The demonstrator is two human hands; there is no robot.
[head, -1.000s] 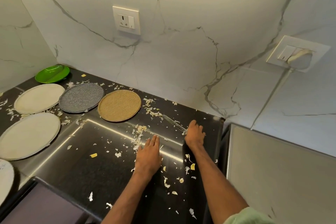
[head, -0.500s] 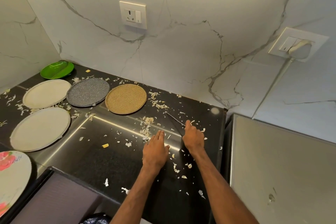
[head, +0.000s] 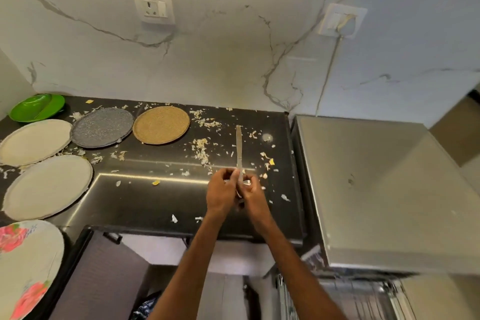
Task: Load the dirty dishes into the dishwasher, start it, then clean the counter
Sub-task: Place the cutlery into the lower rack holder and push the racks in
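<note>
Spanning the back, a veined marble wall [head: 233, 60] rises behind a dark surface [head: 145, 202], with a steel-topped dishwasher [head: 376, 189] just to its right and its wire rack [head: 358, 299] showing below. Plates lie flat on the surface's left part: a floral plate [head: 26, 265] nearest, two cream plates [head: 49, 187] [head: 33, 141], a grey plate [head: 102, 127], a tan plate [head: 161, 124] and a green plate [head: 37, 108] in the far corner. Above the surface's right part, the left hand [head: 220, 192] and right hand [head: 253, 195] meet, fingers curled about the handle end of a table knife [head: 239, 148], whose blade points toward the wall. Pale food scraps [head: 201, 149] litter the surface around them.
</note>
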